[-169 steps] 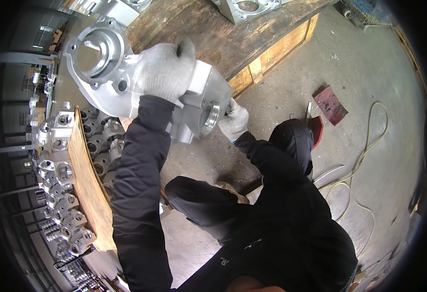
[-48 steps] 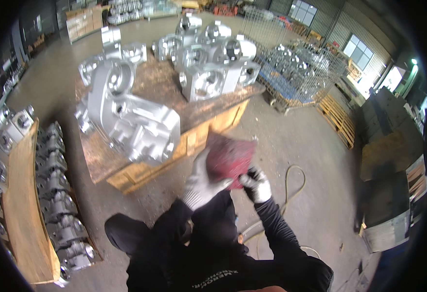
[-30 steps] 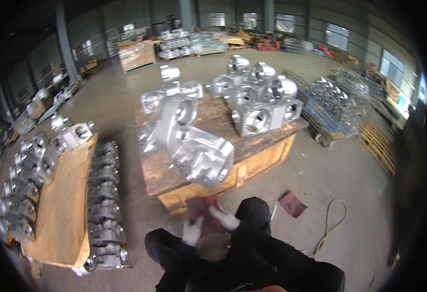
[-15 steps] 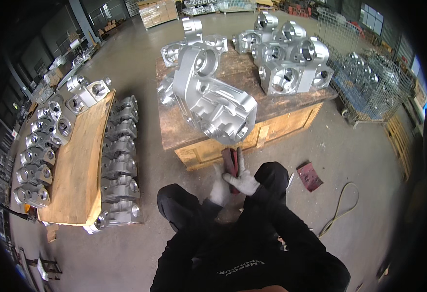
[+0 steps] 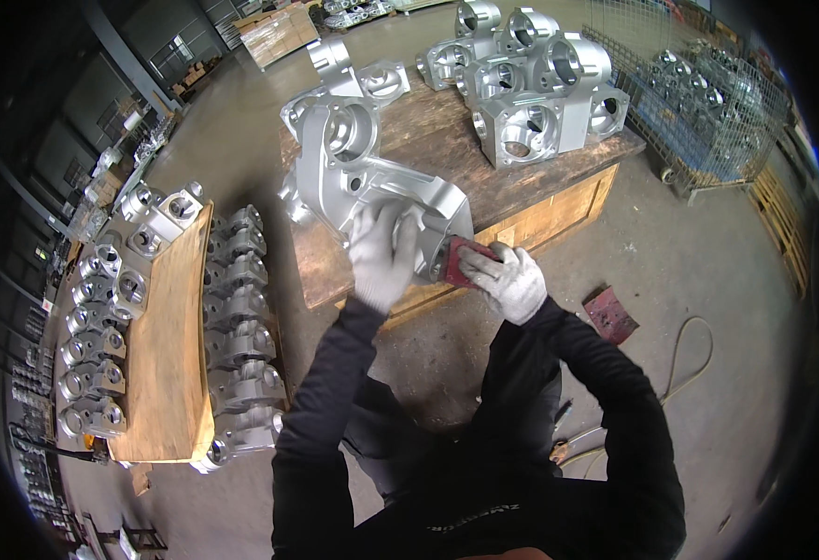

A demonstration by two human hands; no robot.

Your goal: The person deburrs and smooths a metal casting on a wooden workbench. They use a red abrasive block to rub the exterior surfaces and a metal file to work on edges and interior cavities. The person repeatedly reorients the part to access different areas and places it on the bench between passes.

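Note:
A large silver metal casting (image 5: 344, 177) with round bores leans at the near left of the wooden workbench (image 5: 428, 140). My left hand (image 5: 381, 257), in a white glove, lies over its lower part with the fingers curled on the metal, slightly blurred. In my right hand (image 5: 514, 285), also gloved, is a folded dark-red sheet of what looks like sandpaper (image 5: 464, 262). The fingers press this sheet flat against the casting's lower right end face. My palm hides part of the sheet.
More silver castings (image 5: 540, 121) stand at the back of the bench. To the left, others line a wooden board (image 5: 162, 355). A wire cage (image 5: 708, 121) with metal parts is at the right. On the floor lie a red sheet (image 5: 610, 315) and a looped hose (image 5: 694, 359).
Both hands have risen from between my knees to the casting. The left now grips it, and the right has brought the folded red sheet against its end. The view has shifted slightly.

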